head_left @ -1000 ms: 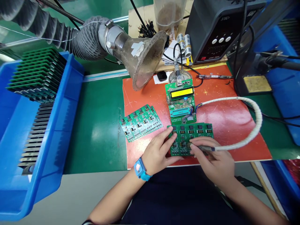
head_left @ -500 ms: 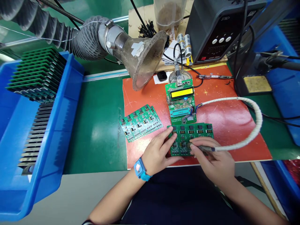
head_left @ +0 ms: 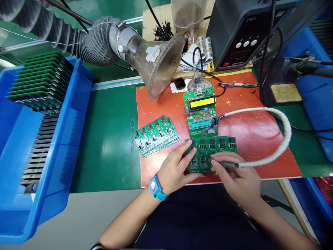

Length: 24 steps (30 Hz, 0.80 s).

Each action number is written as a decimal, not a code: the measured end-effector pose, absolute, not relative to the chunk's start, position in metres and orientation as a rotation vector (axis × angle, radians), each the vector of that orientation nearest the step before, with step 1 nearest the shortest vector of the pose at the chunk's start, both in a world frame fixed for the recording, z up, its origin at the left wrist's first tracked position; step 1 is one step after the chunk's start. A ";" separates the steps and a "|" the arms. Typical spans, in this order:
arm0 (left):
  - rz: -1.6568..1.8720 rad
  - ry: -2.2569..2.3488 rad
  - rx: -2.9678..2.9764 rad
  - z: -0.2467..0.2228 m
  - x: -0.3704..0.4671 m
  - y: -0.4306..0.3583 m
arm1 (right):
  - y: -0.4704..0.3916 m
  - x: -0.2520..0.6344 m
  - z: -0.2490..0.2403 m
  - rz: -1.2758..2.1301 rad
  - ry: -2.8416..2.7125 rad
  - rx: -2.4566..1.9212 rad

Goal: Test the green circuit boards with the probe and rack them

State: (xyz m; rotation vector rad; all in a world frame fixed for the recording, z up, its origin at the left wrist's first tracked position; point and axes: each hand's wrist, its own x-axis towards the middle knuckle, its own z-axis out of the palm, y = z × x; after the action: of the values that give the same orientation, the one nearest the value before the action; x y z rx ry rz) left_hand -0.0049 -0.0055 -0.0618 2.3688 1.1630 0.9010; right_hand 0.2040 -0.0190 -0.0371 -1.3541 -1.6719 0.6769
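Observation:
A green circuit board (head_left: 220,146) with a row of small digit displays lies on the red mat. My left hand (head_left: 174,166) holds its left end, with fingertips on the left edge and the thumb along the bottom edge. Between thumb and fingers, my right hand (head_left: 239,180) grips a dark probe (head_left: 227,164); its tip is hidden by my fingers over the middle of the board. A white wrapped cable (head_left: 283,139) loops from the probe to a green programmer board (head_left: 189,119) with a lit yellow screen. Overlapping similar boards (head_left: 156,135) lie to the left.
On the left, a blue bin (head_left: 73,100) holds boards standing in a slotted rack. A fume extraction hood (head_left: 163,66) hangs above the mat (head_left: 260,139). Behind are a dark soldering station (head_left: 239,38), a pen (head_left: 239,85) and a yellow sponge (head_left: 285,93).
Almost nothing differs. Both hands, the board and the probe keep their places, with only a very slight shift of the view.

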 end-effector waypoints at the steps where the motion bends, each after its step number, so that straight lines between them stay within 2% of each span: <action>1: 0.901 1.166 2.368 -0.062 -0.005 -0.005 | -0.019 0.204 -0.037 0.673 -1.672 -1.351; 13: 0.937 1.150 2.372 -0.063 -0.005 -0.005 | -0.018 0.203 -0.031 0.655 -1.673 -1.371; 24: 0.934 1.159 2.375 -0.062 -0.005 -0.005 | -0.023 0.189 -0.037 0.776 -1.551 -1.338</action>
State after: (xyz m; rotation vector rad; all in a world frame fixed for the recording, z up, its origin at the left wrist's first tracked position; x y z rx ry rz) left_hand -0.0048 -0.0055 -0.0624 2.3755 1.1595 0.9337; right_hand 0.1894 -0.0232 -0.0366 -1.3375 -1.5515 0.7756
